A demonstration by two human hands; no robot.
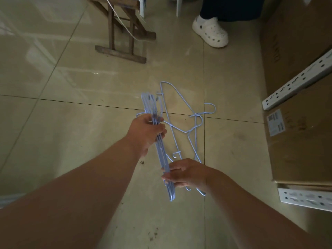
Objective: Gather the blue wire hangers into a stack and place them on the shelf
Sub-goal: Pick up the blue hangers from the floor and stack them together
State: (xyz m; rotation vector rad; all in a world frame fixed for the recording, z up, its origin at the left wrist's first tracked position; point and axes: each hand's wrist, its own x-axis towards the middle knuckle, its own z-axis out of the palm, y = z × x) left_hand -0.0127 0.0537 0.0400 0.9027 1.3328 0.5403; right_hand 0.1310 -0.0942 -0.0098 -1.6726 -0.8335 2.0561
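A bundle of several blue wire hangers (162,157) hangs edge-on above the tiled floor in the middle of the view. My left hand (146,133) is shut around the bundle's upper part. My right hand (183,172) touches the bundle's lower end with its fingers stretched along the wires. Loose blue hangers (181,114) lie tangled on the floor just right of the bundle, their hooks pointing right. One of them runs under my right hand. No shelf surface shows.
Large cardboard boxes (298,123) line the right side, with white slotted metal rails (298,87) leaning on them. A wooden stand (124,42) rests at the top centre. Another person's white clog (210,32) is at the top right.
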